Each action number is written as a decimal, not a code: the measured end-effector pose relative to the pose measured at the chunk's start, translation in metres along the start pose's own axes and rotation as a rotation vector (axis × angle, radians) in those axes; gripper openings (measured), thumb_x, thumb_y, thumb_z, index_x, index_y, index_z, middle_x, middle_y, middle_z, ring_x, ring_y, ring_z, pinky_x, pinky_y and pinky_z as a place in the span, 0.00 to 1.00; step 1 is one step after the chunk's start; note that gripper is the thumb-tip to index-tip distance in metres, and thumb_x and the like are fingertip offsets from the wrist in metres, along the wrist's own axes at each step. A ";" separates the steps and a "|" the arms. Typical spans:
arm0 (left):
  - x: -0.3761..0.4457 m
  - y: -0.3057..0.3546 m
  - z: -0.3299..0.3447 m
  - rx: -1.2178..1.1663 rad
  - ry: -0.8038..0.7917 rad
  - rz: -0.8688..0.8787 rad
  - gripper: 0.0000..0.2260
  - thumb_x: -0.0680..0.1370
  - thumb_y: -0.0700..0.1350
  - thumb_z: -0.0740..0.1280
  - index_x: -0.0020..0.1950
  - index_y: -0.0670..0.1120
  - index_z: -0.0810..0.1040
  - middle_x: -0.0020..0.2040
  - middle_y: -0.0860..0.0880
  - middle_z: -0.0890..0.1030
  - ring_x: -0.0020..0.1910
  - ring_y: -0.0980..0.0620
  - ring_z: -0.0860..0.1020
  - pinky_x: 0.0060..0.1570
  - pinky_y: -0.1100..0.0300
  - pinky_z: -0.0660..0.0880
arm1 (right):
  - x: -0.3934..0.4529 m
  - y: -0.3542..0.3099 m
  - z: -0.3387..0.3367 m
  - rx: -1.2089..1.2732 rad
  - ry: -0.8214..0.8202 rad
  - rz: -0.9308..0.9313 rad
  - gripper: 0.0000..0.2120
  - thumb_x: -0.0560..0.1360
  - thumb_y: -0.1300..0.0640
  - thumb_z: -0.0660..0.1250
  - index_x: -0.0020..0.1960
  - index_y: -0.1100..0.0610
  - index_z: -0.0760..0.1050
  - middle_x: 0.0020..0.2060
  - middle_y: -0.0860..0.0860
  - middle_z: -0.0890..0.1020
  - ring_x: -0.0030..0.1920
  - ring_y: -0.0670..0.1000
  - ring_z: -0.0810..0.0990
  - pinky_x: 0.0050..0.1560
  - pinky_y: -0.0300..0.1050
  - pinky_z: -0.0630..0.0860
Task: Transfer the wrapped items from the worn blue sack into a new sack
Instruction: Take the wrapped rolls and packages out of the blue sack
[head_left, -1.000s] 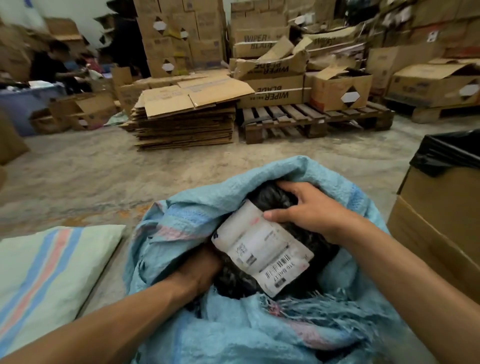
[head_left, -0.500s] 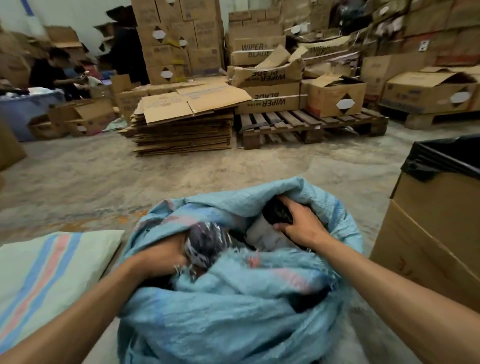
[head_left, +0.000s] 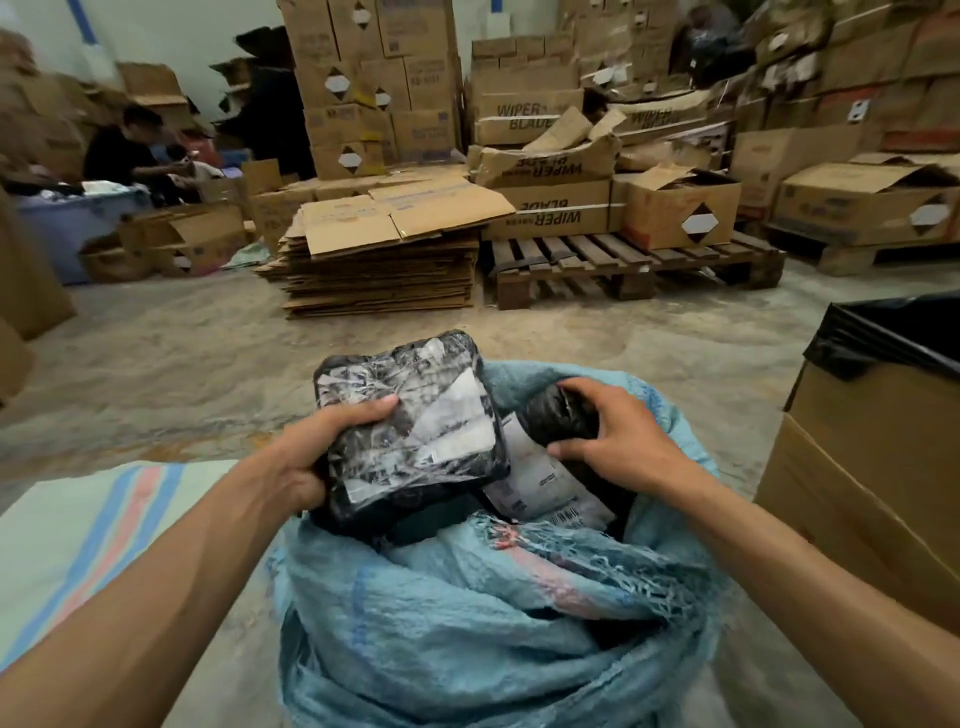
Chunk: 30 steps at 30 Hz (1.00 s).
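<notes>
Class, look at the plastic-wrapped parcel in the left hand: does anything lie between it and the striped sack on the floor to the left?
Nothing visible does. The left hand grips the wrapped parcel above the worn blue sack, and only bare floor separates it from the striped sack. The person's own left forearm crosses that side.

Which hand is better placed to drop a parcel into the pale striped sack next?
Left. The left hand already grips the flat black plastic-wrapped parcel raised above the frayed blue woven sack, and the pale striped sack lies on its side. The right hand grips a black bundle inside.
</notes>
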<state>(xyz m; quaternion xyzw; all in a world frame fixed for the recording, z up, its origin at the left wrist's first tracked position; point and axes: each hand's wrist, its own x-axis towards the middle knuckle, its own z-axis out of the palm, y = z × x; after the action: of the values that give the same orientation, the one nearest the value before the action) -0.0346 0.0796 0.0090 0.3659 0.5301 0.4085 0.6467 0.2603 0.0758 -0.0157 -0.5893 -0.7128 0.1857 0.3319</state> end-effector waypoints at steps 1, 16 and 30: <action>-0.007 0.000 -0.001 -0.017 -0.020 0.006 0.12 0.65 0.47 0.76 0.44 0.42 0.85 0.42 0.42 0.86 0.38 0.46 0.84 0.49 0.47 0.82 | 0.002 -0.002 -0.003 0.092 0.017 0.042 0.34 0.66 0.57 0.80 0.69 0.54 0.72 0.61 0.50 0.79 0.62 0.52 0.77 0.66 0.48 0.72; -0.113 -0.031 -0.076 -0.081 0.084 0.051 0.28 0.49 0.46 0.84 0.47 0.40 0.85 0.46 0.40 0.85 0.39 0.43 0.85 0.36 0.49 0.82 | -0.009 -0.056 0.009 0.827 0.159 0.313 0.15 0.73 0.62 0.73 0.59 0.55 0.77 0.49 0.56 0.85 0.48 0.56 0.85 0.52 0.56 0.81; -0.228 -0.123 -0.181 -0.003 0.133 -0.191 0.33 0.41 0.47 0.86 0.43 0.40 0.85 0.46 0.38 0.85 0.38 0.42 0.85 0.41 0.46 0.83 | -0.160 -0.143 0.067 0.961 -0.222 0.214 0.07 0.79 0.58 0.65 0.53 0.58 0.80 0.46 0.55 0.87 0.44 0.53 0.86 0.43 0.47 0.83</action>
<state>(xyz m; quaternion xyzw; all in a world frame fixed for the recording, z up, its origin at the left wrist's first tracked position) -0.2197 -0.1706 -0.0455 0.2850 0.6036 0.3693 0.6466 0.1255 -0.1036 -0.0100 -0.4164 -0.5135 0.5873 0.4669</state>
